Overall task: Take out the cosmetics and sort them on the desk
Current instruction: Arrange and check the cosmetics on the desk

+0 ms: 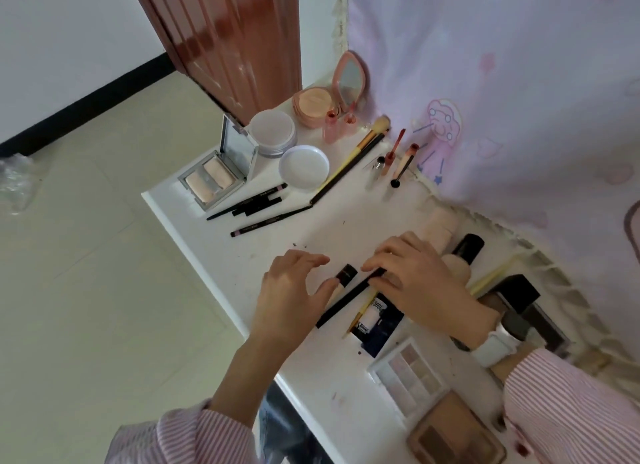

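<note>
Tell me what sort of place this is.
Probably a bedroom or dressing corner at home. A small white desk stands beside a pink patterned curtain. Cosmetics cover the desk: a pink compact mirror, an open powder palette and makeup brushes.

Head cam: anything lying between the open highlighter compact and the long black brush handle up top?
Yes: a cluster of dark eyeliner pencils lies on the desk between the highlighter compact and the black brush handle, seen in the head view.
</note>
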